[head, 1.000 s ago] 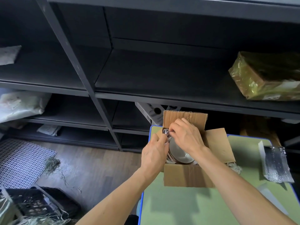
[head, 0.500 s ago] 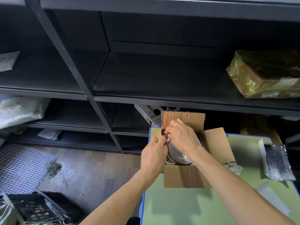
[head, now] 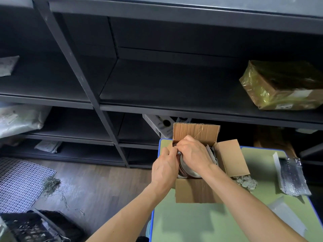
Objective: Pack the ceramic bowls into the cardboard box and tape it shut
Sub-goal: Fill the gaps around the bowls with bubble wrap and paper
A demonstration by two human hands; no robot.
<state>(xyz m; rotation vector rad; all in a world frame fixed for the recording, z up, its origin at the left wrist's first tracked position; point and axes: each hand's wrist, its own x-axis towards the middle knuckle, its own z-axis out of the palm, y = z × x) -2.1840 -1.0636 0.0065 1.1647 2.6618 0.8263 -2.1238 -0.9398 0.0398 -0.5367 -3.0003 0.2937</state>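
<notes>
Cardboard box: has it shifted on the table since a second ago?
No; the cardboard box keeps its place against the blue left edge of the table.

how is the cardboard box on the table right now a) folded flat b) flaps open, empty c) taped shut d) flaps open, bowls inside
d: the cardboard box has its flaps open and untaped, and the bowls show inside it beneath the right hand.

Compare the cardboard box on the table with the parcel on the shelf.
The cardboard box is open, flaps up, bowls inside; the parcel is sealed. The box is bare; the parcel is wrapped in shiny yellowish film. The box stands on the green table; the parcel on the dark shelf. Both are box-shaped.
</notes>
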